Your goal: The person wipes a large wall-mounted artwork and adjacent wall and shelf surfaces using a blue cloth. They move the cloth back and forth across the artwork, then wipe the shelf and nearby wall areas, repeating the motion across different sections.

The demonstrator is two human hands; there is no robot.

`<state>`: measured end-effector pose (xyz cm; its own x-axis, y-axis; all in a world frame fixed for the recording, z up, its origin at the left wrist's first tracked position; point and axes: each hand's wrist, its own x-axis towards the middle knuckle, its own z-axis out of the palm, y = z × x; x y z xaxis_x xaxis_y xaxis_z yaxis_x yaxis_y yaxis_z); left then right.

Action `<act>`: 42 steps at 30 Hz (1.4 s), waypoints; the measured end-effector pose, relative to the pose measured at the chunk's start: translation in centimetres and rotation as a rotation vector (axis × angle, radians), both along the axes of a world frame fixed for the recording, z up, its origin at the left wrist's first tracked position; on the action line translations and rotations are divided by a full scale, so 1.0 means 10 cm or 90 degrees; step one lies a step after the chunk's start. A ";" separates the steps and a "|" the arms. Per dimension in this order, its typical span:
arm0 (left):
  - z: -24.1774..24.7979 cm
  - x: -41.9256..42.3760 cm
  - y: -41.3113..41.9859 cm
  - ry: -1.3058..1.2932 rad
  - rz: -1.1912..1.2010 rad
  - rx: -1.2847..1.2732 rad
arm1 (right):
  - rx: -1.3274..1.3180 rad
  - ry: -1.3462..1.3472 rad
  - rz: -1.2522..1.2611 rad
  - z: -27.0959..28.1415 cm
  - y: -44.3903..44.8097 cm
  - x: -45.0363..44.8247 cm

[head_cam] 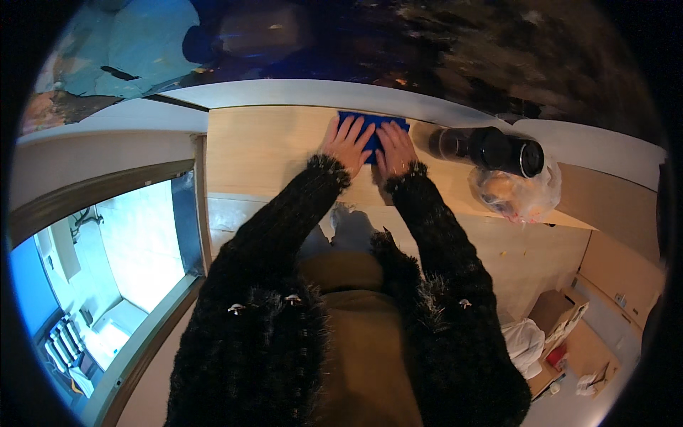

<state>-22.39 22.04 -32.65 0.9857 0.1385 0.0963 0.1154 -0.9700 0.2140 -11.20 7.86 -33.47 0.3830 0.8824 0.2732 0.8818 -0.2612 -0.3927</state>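
Observation:
A folded dark blue cloth [367,121] lies on the pale wooden shelf top [256,149], close to its back edge. My left hand [348,143] rests palm down over the cloth's left part with its fingers spread. Over the right part lies my right hand [396,147], also palm down, its fingers slightly apart and its thumb towards the left hand. Both hands press from above rather than grasp. Their palms hide much of the cloth.
Right of my hands stand dark bottles or tumblers [488,148] with a clear plastic bag [515,192] of round orange-toned items beside them. A painted wall [320,42] rises behind. On the left is a framed opening [144,235] into a brightly lit room. Boxes [555,320] sit lower right.

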 end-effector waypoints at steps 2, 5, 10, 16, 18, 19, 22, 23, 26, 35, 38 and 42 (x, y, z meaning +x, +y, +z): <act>-0.03 0.16 -0.01 -0.034 0.005 -0.011 | 0.029 -0.007 -0.027 -0.07 0.04 0.07; -0.01 0.07 -0.07 -0.015 -0.016 0.007 | 0.019 0.012 -0.023 -0.08 -0.06 -0.01; 0.11 -0.43 -0.39 0.053 -0.089 -0.056 | -0.049 0.088 0.010 0.12 -0.61 -0.45; 0.00 -0.23 -0.43 0.093 -0.108 -0.009 | -0.061 0.052 -0.001 0.07 -0.64 -0.27; -0.07 0.07 -0.31 0.032 -0.076 0.006 | -0.025 0.022 -0.027 -0.01 -0.46 -0.03; -0.08 0.18 -0.26 -0.002 -0.059 0.016 | -0.006 0.021 -0.046 -0.05 -0.35 0.07; -0.07 0.33 -0.18 -0.033 -0.051 -0.009 | 0.000 -0.025 -0.061 -0.12 -0.23 0.19; -0.06 0.31 -0.18 -0.012 -0.065 -0.003 | -0.004 -0.022 -0.065 -0.12 -0.23 0.17; -0.02 0.09 -0.24 0.012 -0.127 0.004 | -0.008 0.028 -0.051 -0.06 -0.49 -0.09; -0.06 -0.21 -0.86 -0.019 -0.287 -0.104 | 0.035 0.067 -0.148 0.05 -1.35 -0.63; -0.10 0.16 -1.12 -0.038 -0.295 -0.091 | 0.000 0.051 -0.248 -0.02 -1.55 -0.42; -0.13 0.38 -1.28 -0.079 -0.293 -0.103 | 0.036 -0.008 -0.300 -0.12 -1.66 -0.33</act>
